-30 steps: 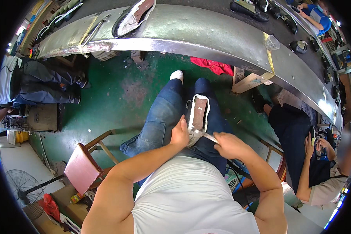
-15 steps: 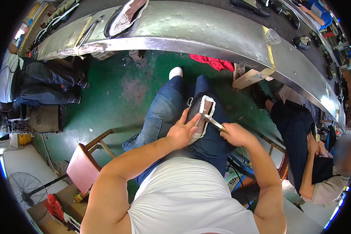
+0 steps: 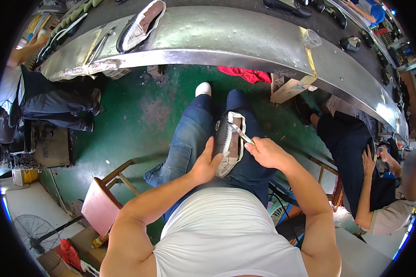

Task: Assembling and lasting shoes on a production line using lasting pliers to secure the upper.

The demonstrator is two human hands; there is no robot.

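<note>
Gripping metal tool (image 3: 239, 132), R hand (image 3: 267, 153) is at shoe (image 3: 222, 135), L hand (image 3: 205, 166) clasping side; white edging (image 3: 227, 146) still exposed, prob. unfinished.

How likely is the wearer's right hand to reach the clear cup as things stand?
Probably not: the right hand holds a metal tool at the shoe, while the clear cup sits well beyond, on the bench.

Lighting: fair, uneven. White shirt (image 3: 222, 226): brightly lit. Metal bench (image 3: 226, 32): 1 strong glare patch toward its right end, softer sheen along the front edge. Green floor (image 3: 129, 131): dimmer, soft shadows, darkest under the bench. Lower right rim: bluish-white bright strips. Distortion: fisheye, bench bowed, corners black. Focus: centre fairly sharp; 1 co-worker's head (image 3: 413, 175) blurred.
</note>
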